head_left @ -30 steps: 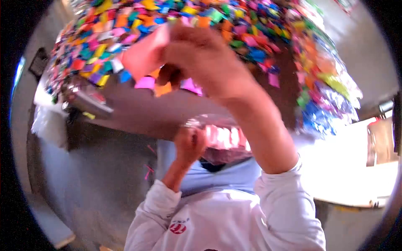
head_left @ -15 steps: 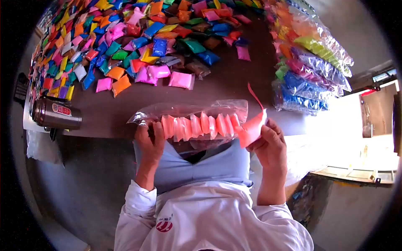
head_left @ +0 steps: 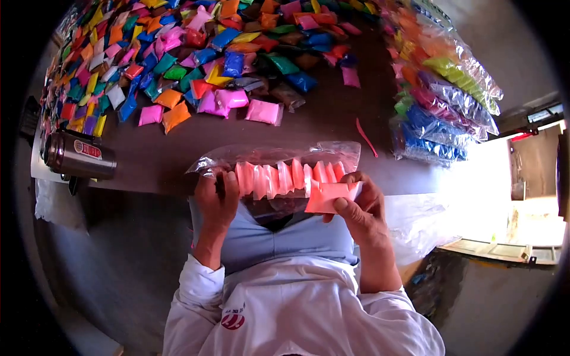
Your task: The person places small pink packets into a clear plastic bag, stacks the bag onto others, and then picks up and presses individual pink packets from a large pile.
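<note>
A clear plastic bag lies at the table's near edge, with a row of coral-pink packets standing side by side in it. My left hand grips the left end of the bag, thumb up beside the first packet. In my right hand is a single coral-pink packet, pinched between thumb and fingers in front of the row's right end. It covers the lower part of several packets there. Beyond the bag, a thin red strip rests on the table.
Many small coloured packets are spread over the far and left table. A steel flask lies at the left edge. Filled clear bags are stacked at the right. The brown tabletop shows between them.
My right hand has brought the single packet leftward and slightly down, turning its flat face up. The red strip, earlier beside that packet, now appears apart from it on the table.
</note>
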`<state>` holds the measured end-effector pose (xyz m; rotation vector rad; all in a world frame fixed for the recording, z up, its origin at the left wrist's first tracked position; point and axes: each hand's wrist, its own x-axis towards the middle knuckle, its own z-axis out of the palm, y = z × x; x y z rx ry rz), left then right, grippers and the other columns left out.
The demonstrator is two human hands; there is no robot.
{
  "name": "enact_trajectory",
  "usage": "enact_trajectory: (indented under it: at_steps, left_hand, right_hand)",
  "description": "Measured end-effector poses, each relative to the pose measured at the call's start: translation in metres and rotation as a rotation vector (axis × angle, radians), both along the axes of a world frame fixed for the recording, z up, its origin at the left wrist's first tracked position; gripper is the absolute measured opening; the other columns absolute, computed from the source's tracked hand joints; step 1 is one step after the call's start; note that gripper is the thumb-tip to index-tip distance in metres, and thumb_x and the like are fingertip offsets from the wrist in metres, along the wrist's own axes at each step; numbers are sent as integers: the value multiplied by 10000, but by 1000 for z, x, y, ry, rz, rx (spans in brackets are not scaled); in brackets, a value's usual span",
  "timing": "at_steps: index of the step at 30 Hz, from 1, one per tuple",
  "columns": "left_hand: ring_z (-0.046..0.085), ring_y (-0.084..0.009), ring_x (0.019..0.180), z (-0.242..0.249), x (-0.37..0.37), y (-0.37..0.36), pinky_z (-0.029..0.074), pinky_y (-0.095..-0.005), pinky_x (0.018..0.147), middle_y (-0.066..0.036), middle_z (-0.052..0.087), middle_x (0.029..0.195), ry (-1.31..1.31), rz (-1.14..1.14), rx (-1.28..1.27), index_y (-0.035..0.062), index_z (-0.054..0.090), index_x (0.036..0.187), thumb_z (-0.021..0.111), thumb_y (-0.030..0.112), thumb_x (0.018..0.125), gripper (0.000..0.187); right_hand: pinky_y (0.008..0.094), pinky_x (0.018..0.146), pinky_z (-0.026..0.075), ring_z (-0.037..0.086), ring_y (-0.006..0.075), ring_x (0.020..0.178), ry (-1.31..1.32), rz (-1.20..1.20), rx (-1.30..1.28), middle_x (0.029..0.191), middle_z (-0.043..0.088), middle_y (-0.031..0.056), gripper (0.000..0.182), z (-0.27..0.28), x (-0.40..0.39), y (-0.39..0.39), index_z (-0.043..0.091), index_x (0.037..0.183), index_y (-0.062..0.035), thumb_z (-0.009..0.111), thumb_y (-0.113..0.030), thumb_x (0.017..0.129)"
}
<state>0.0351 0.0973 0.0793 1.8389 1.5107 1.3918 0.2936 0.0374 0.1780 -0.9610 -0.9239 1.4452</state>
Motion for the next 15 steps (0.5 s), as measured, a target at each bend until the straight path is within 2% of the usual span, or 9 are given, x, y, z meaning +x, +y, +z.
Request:
enact_trajectory:
  at_steps: [2,3,4,6,8,10,11,15]
  left_hand:
    - [593,-264,679,-5,-2,-1,467,-347,614,-139,602,785,-42,-36,-107,7,589,877,583,174,895,167]
    - [593,-264,679,-6,-2,-1,467,-347,614,-139,602,785,-44,-31,-106,7,589,877,583,174,895,167]
    - [589,-263,678,-7,-1,-1,468,-345,615,-139,600,784,-56,-27,-99,8,588,877,588,169,892,161]
    - [586,-261,677,-5,0,0,470,-344,616,-138,598,783,-70,-18,-91,9,586,878,593,163,890,155]
    - [580,-259,673,-2,1,0,473,-343,617,-138,597,791,-3,-8,2,12,584,884,599,167,890,155]
    - [582,-264,677,-1,1,-1,476,-347,619,-139,598,800,-22,-6,-2,13,584,894,600,173,892,161]
    - [585,-270,680,-2,1,-1,479,-351,621,-141,599,808,-39,-9,-4,13,584,904,600,179,894,167]
    - [592,-280,689,-1,1,0,480,-359,619,-144,602,821,-51,-28,9,11,583,917,600,175,894,167]
  right_hand:
    - [258,613,516,630,140,743,-32,-3,-33,892,645,65,322,7,-12,5,473,1142,-19,661,-127,903]
    - [241,571,473,611,116,713,-143,78,-42,847,626,60,331,8,-14,9,434,1177,-13,615,-155,939]
    - [241,571,473,611,116,713,-145,81,-41,847,626,60,331,10,-15,13,434,1177,-13,615,-155,939]
    - [234,544,443,590,97,674,-329,261,-93,815,595,57,313,13,-16,23,428,1161,1,576,-193,965]
    - [241,526,432,568,92,626,-392,271,-99,779,566,46,277,12,-18,31,443,1106,-5,561,-218,973]
    - [254,500,418,557,96,583,-622,279,6,738,549,48,262,7,-17,38,452,1044,-13,553,-246,977]
    - [267,495,409,540,100,570,-684,270,-39,713,532,54,239,12,-17,38,457,1004,-21,534,-246,984]
    - [273,484,402,532,99,556,-751,240,-120,715,523,50,222,27,-19,42,449,982,-25,516,-237,986]
